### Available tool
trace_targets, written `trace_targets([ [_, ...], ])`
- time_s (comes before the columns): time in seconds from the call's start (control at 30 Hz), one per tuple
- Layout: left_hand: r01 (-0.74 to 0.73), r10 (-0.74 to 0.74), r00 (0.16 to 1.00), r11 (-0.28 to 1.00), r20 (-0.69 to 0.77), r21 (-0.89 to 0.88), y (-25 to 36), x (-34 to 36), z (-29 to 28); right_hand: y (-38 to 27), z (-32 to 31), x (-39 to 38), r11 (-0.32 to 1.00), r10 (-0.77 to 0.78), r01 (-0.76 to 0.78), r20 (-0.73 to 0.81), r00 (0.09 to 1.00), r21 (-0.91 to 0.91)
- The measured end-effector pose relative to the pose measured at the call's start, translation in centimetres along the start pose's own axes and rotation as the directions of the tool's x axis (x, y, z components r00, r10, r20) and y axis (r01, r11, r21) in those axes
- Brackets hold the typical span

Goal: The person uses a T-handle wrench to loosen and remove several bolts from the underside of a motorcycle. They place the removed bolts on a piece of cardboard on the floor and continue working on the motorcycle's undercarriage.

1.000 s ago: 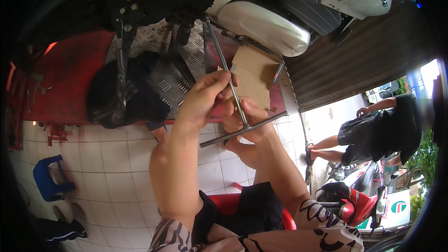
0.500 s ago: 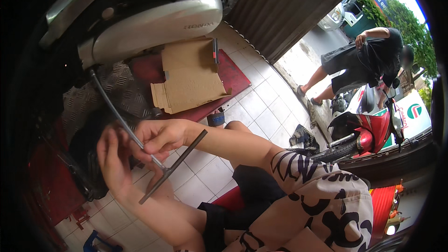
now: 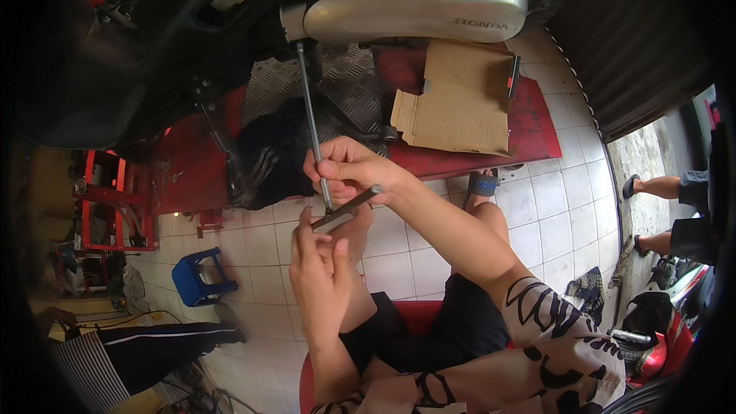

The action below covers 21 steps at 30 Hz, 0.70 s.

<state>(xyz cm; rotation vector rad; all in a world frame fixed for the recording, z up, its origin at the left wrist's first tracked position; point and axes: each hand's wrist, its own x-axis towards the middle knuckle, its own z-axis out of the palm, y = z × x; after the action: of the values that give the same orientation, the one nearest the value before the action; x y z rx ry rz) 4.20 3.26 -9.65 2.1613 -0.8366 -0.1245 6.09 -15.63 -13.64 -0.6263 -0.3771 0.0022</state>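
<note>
A T-handle wrench (image 3: 311, 111) slants from the underside of the motorbike's silver engine cover (image 3: 418, 11) down toward me. Its top end meets the cover's left end; the fitting there is too small to make out. My right hand (image 3: 345, 169) is closed around the lower part of the shaft, thumb along it. Below, my left hand (image 3: 320, 264) has its fingers apart, the fingertips touching or very near the left end of the crossbar. The crossbar's other end points up and right, below my right wrist.
A flattened cardboard box (image 3: 460, 100) lies on the red lift platform (image 3: 537, 119) beside a tread-plate section (image 3: 272, 84). Dark cloth (image 3: 272, 153) sits left of the shaft. A blue stool (image 3: 201, 276) stands on the tiles. People's legs show at right (image 3: 659, 188) and lower left (image 3: 169, 345).
The view has swung left, so the scene sits further right. My left hand has dropped from beside the shaft to the crossbar, which has turned a little. My right hand still holds the shaft.
</note>
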Motion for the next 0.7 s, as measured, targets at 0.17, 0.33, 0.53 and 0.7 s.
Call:
trace_targets([
  [0.17,-0.368,0.366,0.892,0.929,0.266,-0.043,2.1,0.1,2.8,0.3,-0.2,-0.3,1.0,0.03,-0.03,-0.071,0.997,0.008],
  [0.33,-0.163,0.157,0.985,0.983,-0.071,-0.08,5.8,-0.1,0.5,-0.3,-1.2,-1.0,0.993,-0.007,0.014,-0.059,0.998,0.118],
  [0.53,-0.051,0.047,0.991,0.998,-0.124,-0.026,-0.8,-0.7,2.7,0.2,-1.3,0.1,0.973,-0.096,0.095,-0.008,0.995,0.21],
  [0.7,-0.138,0.126,0.981,0.988,-0.149,-0.073,-1.3,0.2,5.3,1.3,-1.5,0.7,0.954,-0.153,0.128,0.074,0.985,0.273],
])
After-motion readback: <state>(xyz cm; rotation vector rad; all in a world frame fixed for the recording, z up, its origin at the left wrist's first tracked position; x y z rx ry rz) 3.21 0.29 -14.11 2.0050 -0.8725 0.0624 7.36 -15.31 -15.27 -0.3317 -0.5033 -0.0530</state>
